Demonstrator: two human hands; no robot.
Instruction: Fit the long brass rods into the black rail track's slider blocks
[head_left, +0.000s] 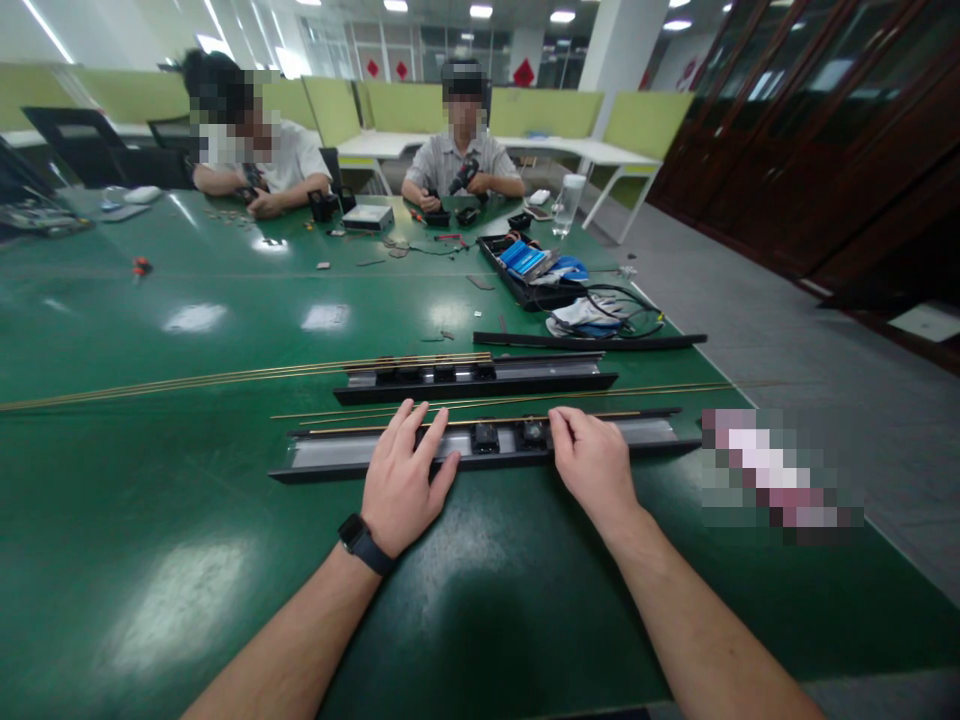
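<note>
A long black-edged channel [330, 453] with a pale inner face lies across the table before me. My left hand [401, 485], a dark watch on its wrist, rests over the channel's left half with fingers spread. Along the far edge of the channel runs a thin brass-coloured rod [499, 421]. The thumb and forefinger of my right hand [596, 470] are pinched together at this rod, right of the middle. Between my hands, two small black blocks [486, 437] sit inside the channel; more may be hidden under my left hand.
Behind lies a second channel [540, 383] with black blocks and several long rods [225, 377]. More thin rods [660, 391] lie between the channels. Farther back are a black strip [592, 342], a glove [589, 316] and a black tray [517, 285]. Two people sit across the green table [187, 500].
</note>
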